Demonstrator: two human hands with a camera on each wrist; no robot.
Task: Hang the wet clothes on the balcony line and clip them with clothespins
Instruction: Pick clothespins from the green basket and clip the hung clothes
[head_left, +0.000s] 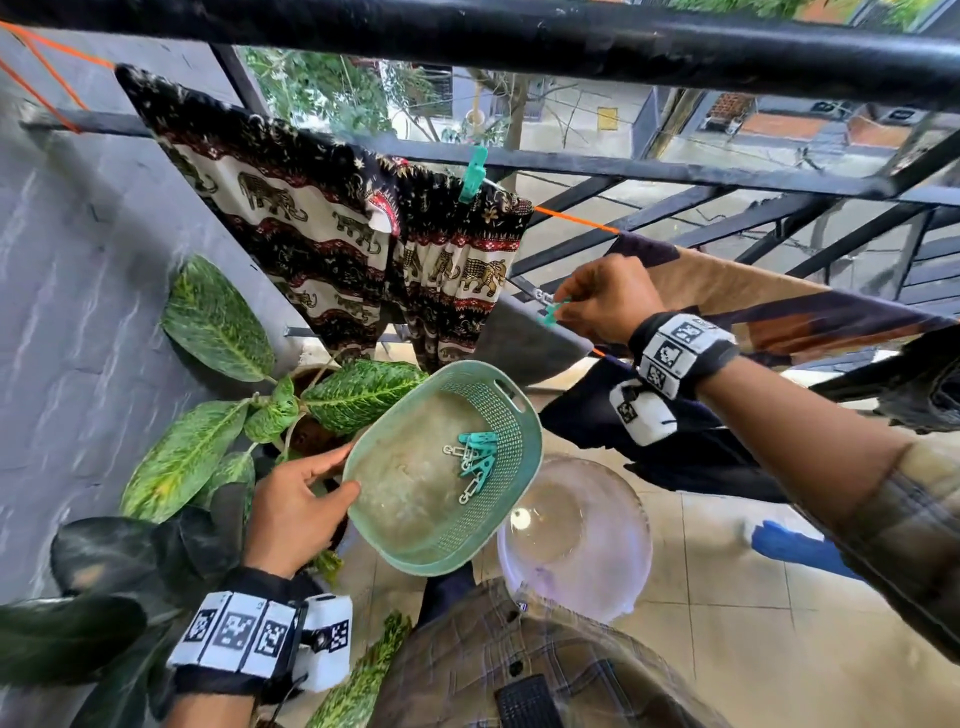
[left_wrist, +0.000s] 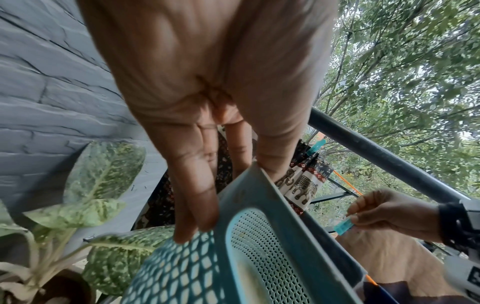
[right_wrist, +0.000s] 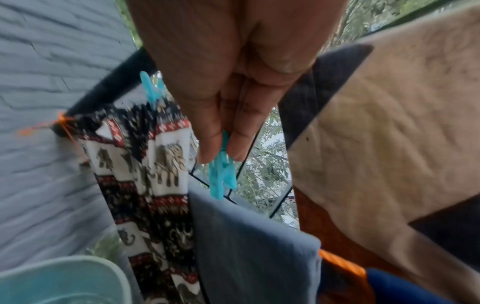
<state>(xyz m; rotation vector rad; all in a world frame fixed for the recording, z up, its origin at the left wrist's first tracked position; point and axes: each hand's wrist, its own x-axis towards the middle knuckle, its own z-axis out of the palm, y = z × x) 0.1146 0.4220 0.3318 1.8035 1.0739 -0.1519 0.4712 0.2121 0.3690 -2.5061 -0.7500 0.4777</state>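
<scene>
My right hand (head_left: 563, 307) pinches a teal clothespin (head_left: 550, 313) just above the top edge of a grey cloth (head_left: 524, 340) draped on the orange line (head_left: 576, 218). In the right wrist view the clothespin (right_wrist: 223, 176) hangs from my fingertips (right_wrist: 207, 148) over the grey cloth (right_wrist: 254, 246). My left hand (head_left: 344, 475) grips the rim of a green basket (head_left: 441, 566) that holds several teal clothespins (head_left: 475, 460). An elephant-print cloth (head_left: 322, 223) hangs at the left, clipped by one clothespin (head_left: 474, 174). A tan and brown cloth (head_left: 753, 291) hangs to the right.
Black railing bars (head_left: 571, 47) run above and behind the line. A potted plant with big speckled leaves (head_left: 218, 322) stands by the grey wall (head_left: 78, 260). A clear plastic basin (head_left: 576, 540) sits on the tiled floor below the basket.
</scene>
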